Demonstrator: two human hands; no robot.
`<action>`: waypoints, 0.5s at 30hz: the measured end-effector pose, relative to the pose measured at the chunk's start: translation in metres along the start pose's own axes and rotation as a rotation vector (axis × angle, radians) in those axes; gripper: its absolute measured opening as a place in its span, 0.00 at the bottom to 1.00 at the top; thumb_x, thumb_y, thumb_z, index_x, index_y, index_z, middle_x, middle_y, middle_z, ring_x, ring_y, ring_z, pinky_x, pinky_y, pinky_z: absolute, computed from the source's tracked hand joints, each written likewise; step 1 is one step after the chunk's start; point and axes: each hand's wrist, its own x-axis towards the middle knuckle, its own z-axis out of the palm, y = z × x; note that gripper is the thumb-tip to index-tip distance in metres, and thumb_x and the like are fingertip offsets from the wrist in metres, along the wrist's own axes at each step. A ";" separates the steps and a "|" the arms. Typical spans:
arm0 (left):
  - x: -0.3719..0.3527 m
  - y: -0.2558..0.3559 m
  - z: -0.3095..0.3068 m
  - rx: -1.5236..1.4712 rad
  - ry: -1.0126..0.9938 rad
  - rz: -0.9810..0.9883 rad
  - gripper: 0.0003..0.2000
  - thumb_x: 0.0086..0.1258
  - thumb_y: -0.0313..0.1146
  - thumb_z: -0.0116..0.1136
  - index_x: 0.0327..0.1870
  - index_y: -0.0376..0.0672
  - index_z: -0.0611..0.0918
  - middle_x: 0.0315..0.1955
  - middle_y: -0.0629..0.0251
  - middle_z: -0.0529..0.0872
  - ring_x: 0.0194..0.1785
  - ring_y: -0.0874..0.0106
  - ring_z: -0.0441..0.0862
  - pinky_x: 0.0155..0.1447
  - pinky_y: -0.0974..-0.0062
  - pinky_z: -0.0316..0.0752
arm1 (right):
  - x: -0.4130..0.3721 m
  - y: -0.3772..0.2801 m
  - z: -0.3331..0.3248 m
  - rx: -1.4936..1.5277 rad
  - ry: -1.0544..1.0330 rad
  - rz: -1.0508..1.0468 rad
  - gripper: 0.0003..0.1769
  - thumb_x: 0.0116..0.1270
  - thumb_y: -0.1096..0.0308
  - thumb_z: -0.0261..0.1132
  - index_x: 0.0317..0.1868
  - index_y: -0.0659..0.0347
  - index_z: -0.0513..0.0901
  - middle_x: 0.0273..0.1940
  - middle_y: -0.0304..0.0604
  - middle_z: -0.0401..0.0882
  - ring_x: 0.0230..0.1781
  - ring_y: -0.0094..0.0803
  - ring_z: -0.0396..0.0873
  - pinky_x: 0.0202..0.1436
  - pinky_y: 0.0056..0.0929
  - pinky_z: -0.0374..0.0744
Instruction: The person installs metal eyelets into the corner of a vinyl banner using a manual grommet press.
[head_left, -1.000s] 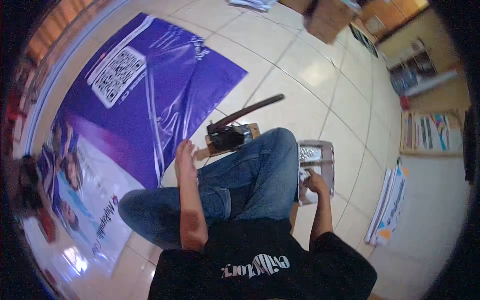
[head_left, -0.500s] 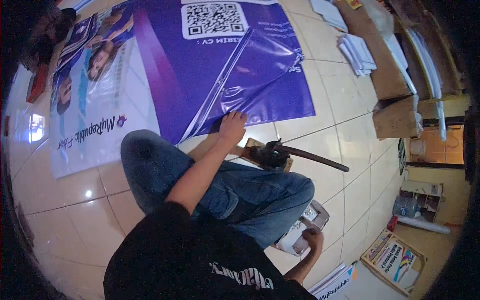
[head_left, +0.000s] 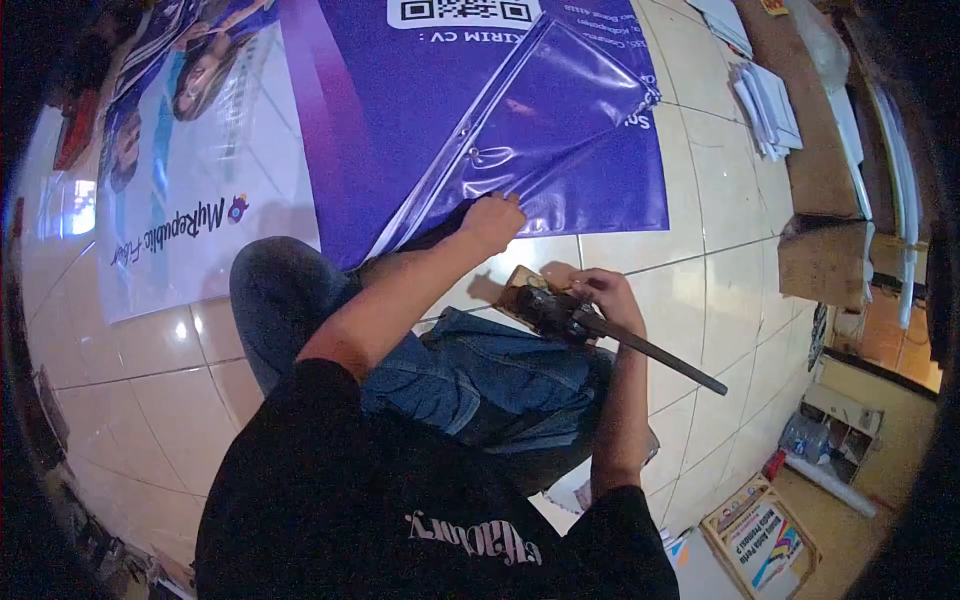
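A large purple and white printed banner (head_left: pixel 420 120) lies on the floor, with one corner folded over. My left hand (head_left: pixel 497 218) is closed on its near edge at the fold. Close to that hand stands a dark hand press (head_left: pixel 548 310) with a long lever handle (head_left: pixel 665 355) on a wooden block (head_left: pixel 520 280). My right hand (head_left: pixel 608 292) is at the press, fingers pinched together beside its head; what they hold, if anything, is too small to make out. A white box (head_left: pixel 570 492) beside my knee is mostly hidden by my right arm.
Stacked white papers (head_left: pixel 767 110) lie right of the banner, near a cardboard box (head_left: pixel 825 262). A framed sign (head_left: pixel 765 540) stands at the lower right. My bent legs (head_left: pixel 480 380) are close to the press.
My right hand has left the white box and come forward to the press. My left hand stays at the banner's edge. The view has shifted slightly.
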 end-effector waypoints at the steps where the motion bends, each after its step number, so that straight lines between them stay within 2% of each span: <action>1: 0.002 -0.001 0.003 0.042 -0.014 0.055 0.13 0.50 0.27 0.61 0.40 0.39 0.83 0.42 0.51 0.80 0.45 0.57 0.80 0.46 0.63 0.79 | 0.016 -0.003 0.006 -0.038 -0.097 0.037 0.08 0.61 0.75 0.64 0.40 0.69 0.82 0.36 0.42 0.83 0.33 0.25 0.79 0.42 0.25 0.78; 2: 0.003 -0.004 0.006 0.085 -0.029 0.113 0.11 0.51 0.26 0.60 0.38 0.37 0.83 0.40 0.51 0.81 0.42 0.57 0.81 0.45 0.62 0.79 | 0.027 -0.004 0.011 -0.075 -0.192 0.073 0.09 0.60 0.76 0.64 0.41 0.69 0.82 0.38 0.43 0.84 0.35 0.26 0.79 0.44 0.26 0.77; 3: -0.002 -0.006 0.005 0.083 0.061 0.161 0.08 0.53 0.28 0.58 0.31 0.35 0.83 0.35 0.48 0.82 0.37 0.54 0.83 0.44 0.60 0.78 | 0.033 -0.004 0.017 -0.063 -0.193 0.071 0.09 0.60 0.76 0.64 0.41 0.69 0.82 0.38 0.43 0.84 0.35 0.26 0.79 0.44 0.26 0.77; 4: -0.002 -0.009 0.003 0.090 0.050 0.167 0.08 0.53 0.28 0.58 0.31 0.35 0.83 0.35 0.48 0.82 0.37 0.54 0.83 0.44 0.60 0.78 | 0.037 -0.003 0.023 0.092 -0.267 0.002 0.09 0.59 0.77 0.64 0.41 0.68 0.83 0.40 0.43 0.84 0.37 0.27 0.79 0.46 0.27 0.77; 5: -0.001 -0.010 0.001 -0.062 0.089 0.036 0.07 0.53 0.29 0.57 0.29 0.35 0.83 0.34 0.47 0.82 0.37 0.53 0.82 0.44 0.60 0.78 | 0.039 -0.001 0.025 0.248 -0.335 -0.067 0.10 0.57 0.78 0.65 0.40 0.66 0.84 0.41 0.42 0.83 0.39 0.28 0.79 0.48 0.28 0.76; 6: 0.000 -0.012 0.001 -0.214 0.126 -0.094 0.07 0.53 0.31 0.56 0.26 0.36 0.83 0.34 0.46 0.83 0.36 0.53 0.82 0.44 0.60 0.78 | 0.041 0.005 0.022 0.263 -0.324 -0.064 0.10 0.57 0.78 0.65 0.40 0.66 0.84 0.41 0.42 0.83 0.39 0.28 0.79 0.48 0.28 0.76; 7: 0.008 -0.019 0.004 -0.242 0.060 -0.154 0.09 0.53 0.33 0.56 0.27 0.36 0.82 0.32 0.48 0.83 0.35 0.51 0.81 0.44 0.59 0.77 | 0.043 0.011 0.018 0.144 -0.373 -0.086 0.10 0.56 0.78 0.65 0.40 0.65 0.84 0.41 0.42 0.83 0.41 0.29 0.79 0.49 0.27 0.76; 11: 0.009 -0.038 -0.010 -0.456 0.007 -0.109 0.09 0.55 0.34 0.55 0.30 0.37 0.81 0.33 0.51 0.83 0.37 0.52 0.80 0.43 0.58 0.75 | 0.039 0.006 0.006 -0.167 -0.510 -0.069 0.07 0.55 0.78 0.67 0.37 0.65 0.84 0.39 0.42 0.82 0.42 0.31 0.78 0.47 0.26 0.76; 15: 0.004 -0.034 0.011 -0.403 0.124 -0.018 0.09 0.57 0.33 0.55 0.30 0.36 0.81 0.33 0.50 0.81 0.39 0.53 0.79 0.45 0.59 0.74 | 0.051 0.012 0.013 -0.155 -0.540 -0.152 0.12 0.50 0.80 0.67 0.38 0.64 0.84 0.38 0.42 0.82 0.40 0.31 0.78 0.46 0.27 0.76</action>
